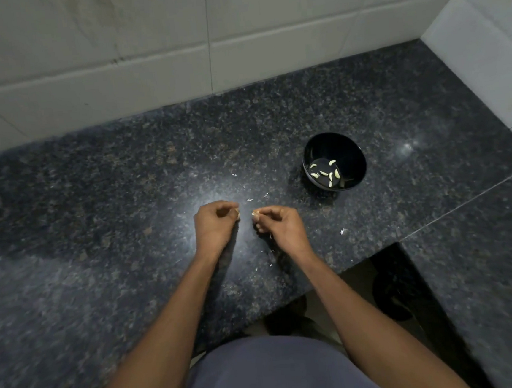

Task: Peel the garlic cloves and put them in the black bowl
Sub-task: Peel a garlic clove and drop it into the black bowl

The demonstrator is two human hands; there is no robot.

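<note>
My left hand (214, 223) hovers over the dark granite counter (97, 238) with its fingers curled, pinching a small pale garlic clove (237, 214) at the fingertips. A short gap to its right, my right hand (277, 224) is also curled and pinches a pale bit of garlic or skin (255, 213). The black bowl (355, 157) stands on the counter to the upper right of both hands. Several peeled cloves (328, 172) lie in its bottom.
Small flakes of garlic skin (342, 231) lie scattered on the counter around the hands. Tiled walls (144, 64) close off the back and the right side. The counter's front edge steps back at the lower right, where the floor and dark shoes (392, 299) show.
</note>
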